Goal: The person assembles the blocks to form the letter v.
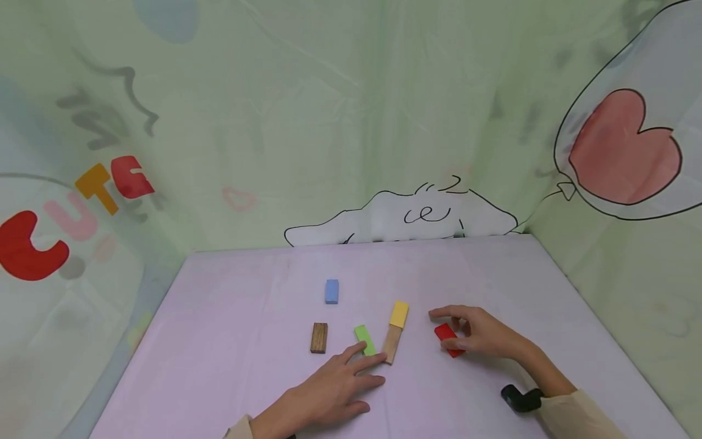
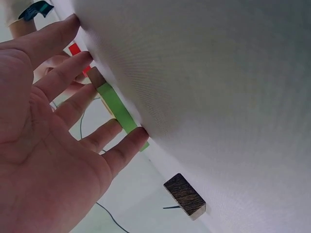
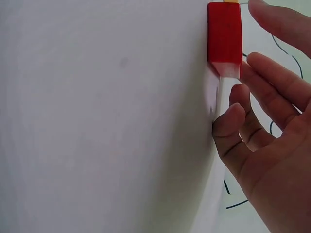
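Note:
My left hand (image 1: 348,384) is low over the table with fingers spread and nearly straight. Its fingertips overlap the near ends of a light green block (image 1: 363,336) and a plain wooden block (image 1: 392,342). End to end with the wooden block lies a yellow block (image 1: 399,314). On the right, my right hand (image 1: 482,332) arches over a red block (image 1: 445,332), the thumb in front and the forefinger reaching past it. In the right wrist view, a gap shows between the thumb and the red block (image 3: 224,34), and the other fingers are loosely bent.
A dark brown wood-grain block (image 1: 319,338) lies left of the green one. Farther back is a blue block (image 1: 331,291). The pale table (image 1: 247,292) meets a printed cloth backdrop (image 1: 307,122). A black band (image 1: 521,399) is at the right wrist.

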Demonstrator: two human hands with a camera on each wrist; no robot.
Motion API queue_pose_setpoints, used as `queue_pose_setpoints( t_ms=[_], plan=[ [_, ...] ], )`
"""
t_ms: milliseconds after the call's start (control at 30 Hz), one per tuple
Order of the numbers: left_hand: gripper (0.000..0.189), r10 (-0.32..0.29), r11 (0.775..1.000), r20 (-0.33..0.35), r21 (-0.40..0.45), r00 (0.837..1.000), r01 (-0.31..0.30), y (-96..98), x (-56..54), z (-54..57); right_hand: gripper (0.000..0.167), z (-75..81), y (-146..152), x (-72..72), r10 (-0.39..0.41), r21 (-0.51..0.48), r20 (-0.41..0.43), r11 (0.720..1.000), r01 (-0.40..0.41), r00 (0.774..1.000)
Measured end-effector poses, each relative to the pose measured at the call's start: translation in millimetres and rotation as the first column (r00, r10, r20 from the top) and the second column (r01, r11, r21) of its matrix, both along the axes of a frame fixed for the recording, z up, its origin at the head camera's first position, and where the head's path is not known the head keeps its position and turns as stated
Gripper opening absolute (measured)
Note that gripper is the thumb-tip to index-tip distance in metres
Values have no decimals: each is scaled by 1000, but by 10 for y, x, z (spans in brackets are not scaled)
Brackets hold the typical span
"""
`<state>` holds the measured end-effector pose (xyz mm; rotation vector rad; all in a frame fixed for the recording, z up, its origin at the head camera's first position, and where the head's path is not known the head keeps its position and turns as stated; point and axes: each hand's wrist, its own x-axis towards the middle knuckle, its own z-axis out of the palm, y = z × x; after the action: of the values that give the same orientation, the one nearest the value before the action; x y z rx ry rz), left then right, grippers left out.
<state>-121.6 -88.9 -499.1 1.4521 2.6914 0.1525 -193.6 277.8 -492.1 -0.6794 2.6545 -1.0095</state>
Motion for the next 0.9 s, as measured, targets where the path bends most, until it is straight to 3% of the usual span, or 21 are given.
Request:
queue_pose_setpoints(
  t_ms=[500,900],
  plan=[
    [50,-3,1000,-25,12,1000,4,-2,5,-17,61,4,157,16,50,-34,26,998,-49,998],
    [49,-14,1000,-56,22,998,15,-9,13,-28,63,31,209,8,80,-10,115,997,-79,990]
  ],
)
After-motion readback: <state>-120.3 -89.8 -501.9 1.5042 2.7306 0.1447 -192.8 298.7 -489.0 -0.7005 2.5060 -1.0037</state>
